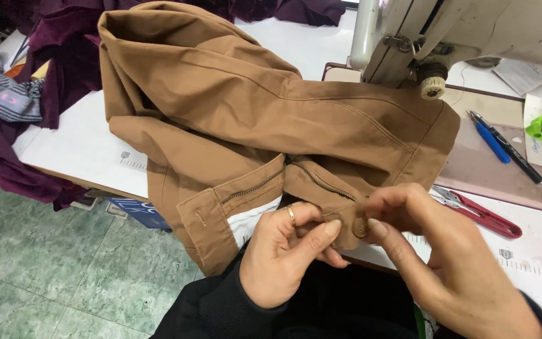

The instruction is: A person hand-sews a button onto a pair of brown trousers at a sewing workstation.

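A tan pair of trousers (239, 107) lies bunched on the white sewing table (76, 147), its open zip fly and waistband hanging over the near edge. My left hand (286, 251), with a ring on one finger, pinches the waistband flap from the left. My right hand (440, 257) grips the same flap from the right, its fingertips on a round brown button (360, 227) at the waistband's end. Both hands meet at the button.
A cream sewing machine (459, 31) stands at the back right. Red thread snips (481, 213), a blue pen (490, 141), a black pen and a green sharpener (541, 125) lie to the right. Purple cloth (64, 44) is heaped at the left. Green tiled floor lies below.
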